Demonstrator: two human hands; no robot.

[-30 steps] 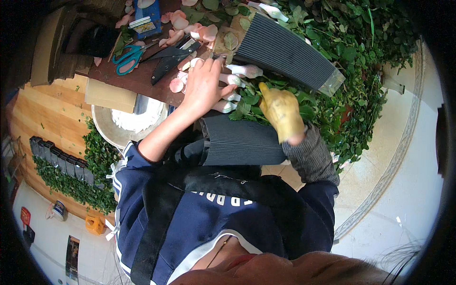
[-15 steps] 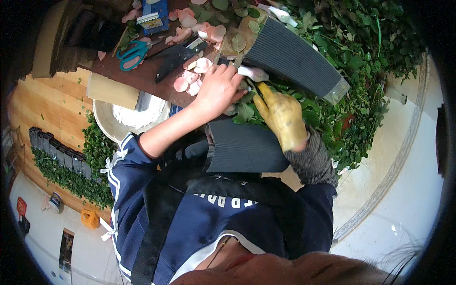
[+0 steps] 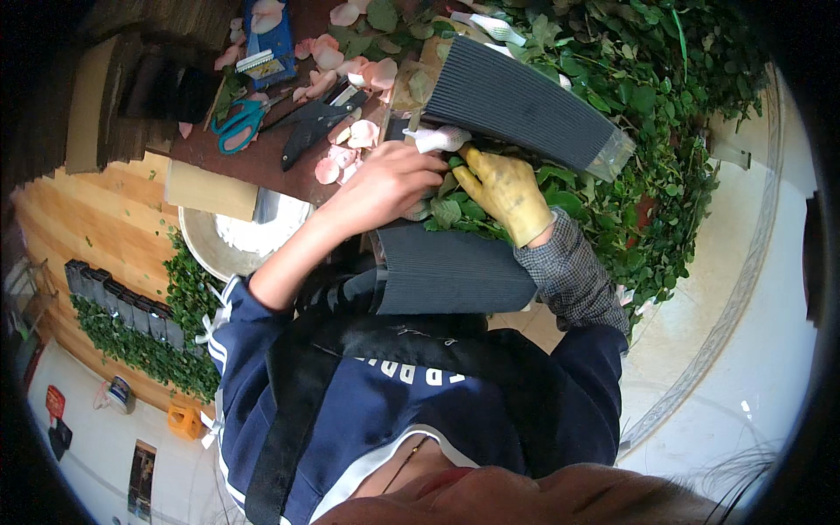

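My bare left hand (image 3: pixel 391 185) is closed over the left end of a leafy bundle, its fingertips curled down; what they grip is hidden. My right hand (image 3: pixel 507 194), in a stained yellow glove, faces it with thumb and forefinger drawn close around a bit of green, too small to make out. A pale flower bud in a white net sleeve (image 3: pixel 440 139) lies just above both hands. Green rose leaves (image 3: pixel 468 210) spread beneath them. On either side of the leaves stand dark ribbed panels, an upper one (image 3: pixel 516 101) and a nearer one (image 3: pixel 455 271).
Left of my hands, on the brown table (image 3: pixel 289 166), lie black-handled cutters (image 3: pixel 311 127), teal scissors (image 3: pixel 238 125) and pink petals (image 3: pixel 363 134). A round basin (image 3: pixel 197 241) with white pieces stands below the table edge. Piled foliage (image 3: pixel 647 175) fills the right side.
The view has shifted slightly. My gloved right hand has turned and come closer to the left, its fingers nearer together. The netted bud sits above my left fingers.
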